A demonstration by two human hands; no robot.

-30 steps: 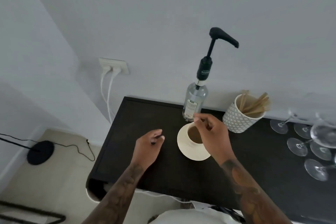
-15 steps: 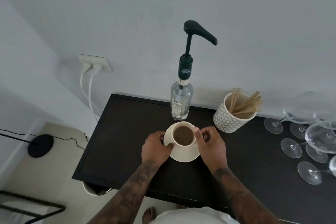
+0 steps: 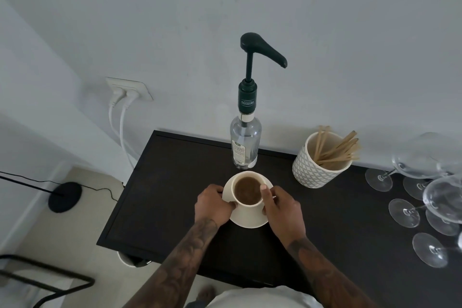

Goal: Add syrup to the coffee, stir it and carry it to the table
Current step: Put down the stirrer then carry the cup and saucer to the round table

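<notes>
Cup (image 3: pixel 248 191): a cream cup of brown coffee, upright on a cream saucer, near the middle of a dark counter.
Saucer (image 3: pixel 250 220): round and cream, lying flat under the cup; its near rim shows between the two hands.
Left hand (image 3: pixel 215 205): on the left side of the cup and saucer. The fingers are curled fairly close together around the left rim of the saucer, and the fingertips touch it beside the base of the cup.
Right hand (image 3: pixel 282 210): on the right side of the cup. The thumb lies on the right rim of the cup, and the other fingers are bent narrowly around the right side of the cup and saucer. Whether they reach the handle cannot be told.
Syrup bottle (image 3: pixel 245 144): clear glass with a label, standing upright just beyond the cup, against the wall. A dark green pump sits on top, its spout pointing right.
Pot of sticks (image 3: pixel 320 161): a patterned white pot holding wooden stirring sticks, to the far right of the cup and apart from it.
Wine glasses (image 3: pixel 405 212): several clear glasses at the right edge of the counter, well apart from the cup.
Counter (image 3: pixel 160 195): dark and flat, set against a pale wall.
Wall socket (image 3: pixel 128 87): on the wall to the far left, with two white plugs in it.
</notes>
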